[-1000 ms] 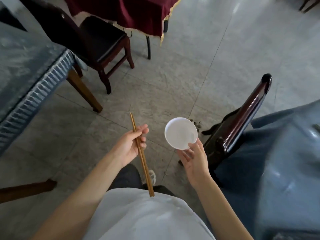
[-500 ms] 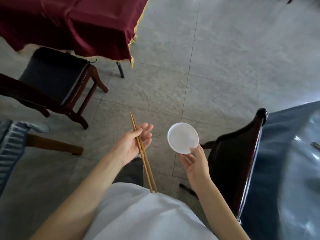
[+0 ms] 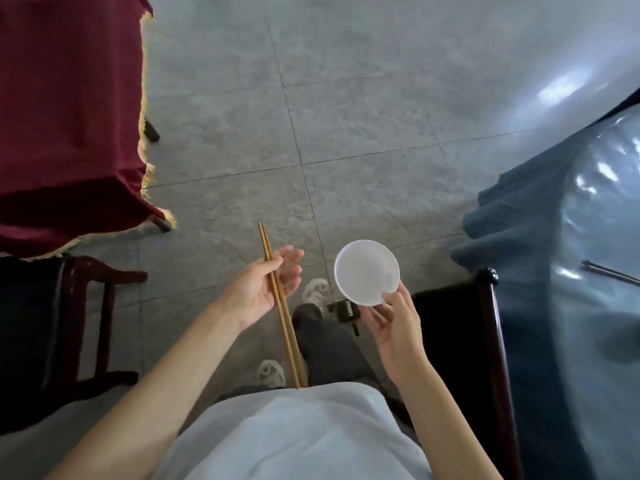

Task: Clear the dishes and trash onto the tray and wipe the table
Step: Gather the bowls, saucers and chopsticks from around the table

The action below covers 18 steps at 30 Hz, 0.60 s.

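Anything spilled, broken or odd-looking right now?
Nothing stands out. The left hand holds the chopsticks, the right hand pinches the rim of a clean-looking white dish. No spill shows on the floor.

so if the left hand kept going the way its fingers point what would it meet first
Probably nothing close: the left hand, holding the chopsticks, points up and right over bare floor. The white dish sits right of that line, though depth is unclear.

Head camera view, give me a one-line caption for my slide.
Left hand holds wooden chopsticks, right hand a small white dish, above a grey tiled floor.
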Motion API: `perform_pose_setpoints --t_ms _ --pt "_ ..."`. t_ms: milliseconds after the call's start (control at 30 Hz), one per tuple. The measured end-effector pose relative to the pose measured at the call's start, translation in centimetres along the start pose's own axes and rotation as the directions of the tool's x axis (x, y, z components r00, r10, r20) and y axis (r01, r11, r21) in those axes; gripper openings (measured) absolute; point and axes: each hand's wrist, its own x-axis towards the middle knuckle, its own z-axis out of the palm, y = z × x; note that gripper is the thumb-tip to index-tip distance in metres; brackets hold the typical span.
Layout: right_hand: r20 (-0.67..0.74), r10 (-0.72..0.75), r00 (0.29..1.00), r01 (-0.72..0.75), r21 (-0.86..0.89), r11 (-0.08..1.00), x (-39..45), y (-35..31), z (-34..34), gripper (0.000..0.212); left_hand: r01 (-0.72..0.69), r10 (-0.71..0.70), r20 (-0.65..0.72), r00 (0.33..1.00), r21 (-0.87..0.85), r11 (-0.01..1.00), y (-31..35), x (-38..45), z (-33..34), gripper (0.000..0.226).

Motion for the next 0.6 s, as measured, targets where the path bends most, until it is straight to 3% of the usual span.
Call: perform_pose_setpoints --t_ms 333,600 --pt "-0.241 0.000 0.971 0.059 0.237 0.970 16.2 -10.7 -0.2 0.035 0.127 -0.159 0.091 0.983 0.286 0.950 8.3 19.5 17.3 0.033" --pt "-0.416 0.011 0.909 0.163 0.380 0.911 22.6 -22.2 -2.8 0.033 0.220 -0.322 0.098 0.942 0.546 0.808 9.7 30.6 33.0 0.030"
